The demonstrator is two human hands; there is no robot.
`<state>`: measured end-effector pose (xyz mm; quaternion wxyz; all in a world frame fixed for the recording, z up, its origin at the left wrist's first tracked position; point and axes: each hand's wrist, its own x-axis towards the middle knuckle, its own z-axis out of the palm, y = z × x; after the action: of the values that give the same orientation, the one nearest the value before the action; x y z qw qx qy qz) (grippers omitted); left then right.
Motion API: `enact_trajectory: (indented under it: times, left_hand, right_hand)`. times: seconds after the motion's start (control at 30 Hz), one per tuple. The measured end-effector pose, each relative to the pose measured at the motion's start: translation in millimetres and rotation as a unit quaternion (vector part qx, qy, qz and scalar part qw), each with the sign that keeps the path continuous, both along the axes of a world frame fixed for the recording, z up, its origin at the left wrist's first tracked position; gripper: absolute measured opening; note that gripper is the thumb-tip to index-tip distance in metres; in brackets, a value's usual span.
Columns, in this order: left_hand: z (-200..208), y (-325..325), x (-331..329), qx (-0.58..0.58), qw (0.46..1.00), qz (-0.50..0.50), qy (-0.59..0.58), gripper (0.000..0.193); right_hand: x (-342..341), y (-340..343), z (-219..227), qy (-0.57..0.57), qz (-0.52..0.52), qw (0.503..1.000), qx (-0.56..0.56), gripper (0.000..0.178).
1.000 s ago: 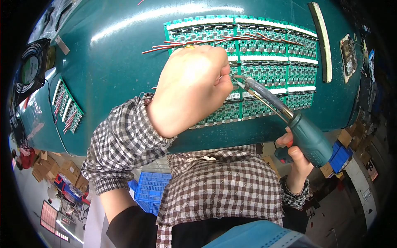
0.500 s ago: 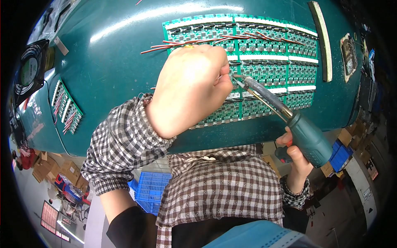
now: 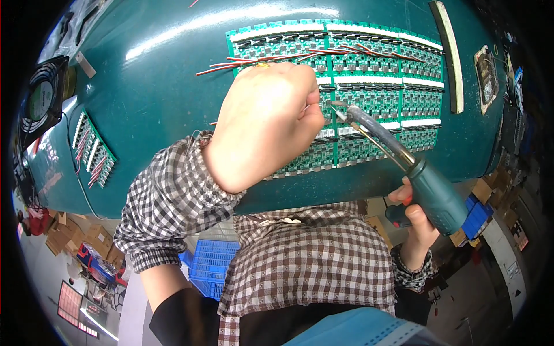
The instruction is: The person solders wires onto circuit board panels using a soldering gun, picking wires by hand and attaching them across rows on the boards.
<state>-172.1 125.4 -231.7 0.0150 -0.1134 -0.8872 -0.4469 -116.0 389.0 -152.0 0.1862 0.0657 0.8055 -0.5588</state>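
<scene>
My left hand [image 3: 268, 121] is closed in a pinch over the green circuit boards [image 3: 369, 104], which lie joined in rows. Its fingertips seem to hold a thin wire, mostly hidden by the hand; a short red end [image 3: 213, 123] pokes out beside the wrist. My right hand [image 3: 420, 222] grips the green handle of a pistol-shaped soldering iron [image 3: 437, 196]. The iron's metal tip points up and left, close to the left fingertips and just above the boards. Several red and white wires [image 3: 277, 56] lie across the upper board rows.
A smaller board panel with wires [image 3: 94, 149] lies on the green table [image 3: 167, 86] at left, near a black fan [image 3: 43, 101]. A pale strip [image 3: 449, 57] and a small worn tray [image 3: 487, 72] are at right. Blue crates [image 3: 213, 262] stand below the table edge.
The soldering iron has shifted slightly right and down, its tip a little farther from the left fingertips. My left hand keeps its place.
</scene>
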Motion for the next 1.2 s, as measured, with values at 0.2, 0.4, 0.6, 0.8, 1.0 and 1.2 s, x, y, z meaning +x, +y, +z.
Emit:
enact_trajectory:
  times: [0.2, 0.4, 0.6, 0.8, 1.0, 1.2]
  left_hand:
    - [1.0, 1.6, 2.4, -0.025, 1.0, 0.006, -0.004, 0.013]
    - [2.2, 0.6, 5.1, -0.056, 0.998, 0.01, 0.02, 0.014]
    - [1.8, 0.6, 5.5, -0.036, 0.999, 0.006, 0.009, 0.015]
    - [0.8, 2.0, 5.8, -0.021, 1.0, 0.012, 0.012, 0.016]
    - [2.2, 2.3, 6.8, -0.027, 0.999, 0.015, 0.015, 0.016]
    - [0.2, 3.0, 8.5, -0.03, 0.999, 0.015, 0.014, 0.016]
  right_hand:
    - [3.1, -1.7, -3.1, -0.002, -0.015, 1.0, -0.024, 0.059]
    - [4.0, 2.4, -4.1, -0.008, -0.007, 0.999, -0.034, 0.06]
    - [3.7, 1.1, -4.3, 0.005, 0.0, 0.999, -0.039, 0.058]
    - [3.5, 1.2, -4.8, 0.004, 0.0, 0.999, -0.038, 0.058]
    - [5.8, 0.0, -4.7, 0.01, 0.003, 1.0, -0.029, 0.057]
    - [7.9, -0.6, -7.1, 0.015, -0.007, 0.999, -0.031, 0.056]
